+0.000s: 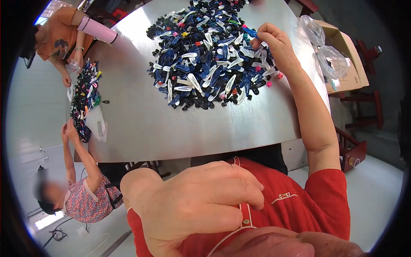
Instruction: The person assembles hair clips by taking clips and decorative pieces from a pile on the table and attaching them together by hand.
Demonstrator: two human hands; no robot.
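Note:
My right hand (276,45) reaches to the right side of a large heap of hair clips (209,60) on the metal table. Its thumb and fingertips are pinched at a blue hair clip (249,31), partly hidden by the fingers. Most clips in the heap are snap clips in white, navy and black, mixed with small black claw clips and a few pink, red and yellow pieces. Close to the camera, in front of my chest, my left hand (201,201) is raised with its fingers curled in. Nothing shows between those fingers.
The metal table (128,128) has a curved front edge. At its left end lies a second heap of hair accessories (85,94) beside a white plastic bag (97,124), where two co-workers handle pieces. A pink tumbler (97,30) stands there. On the right is a cardboard box (349,60) with clear bags.

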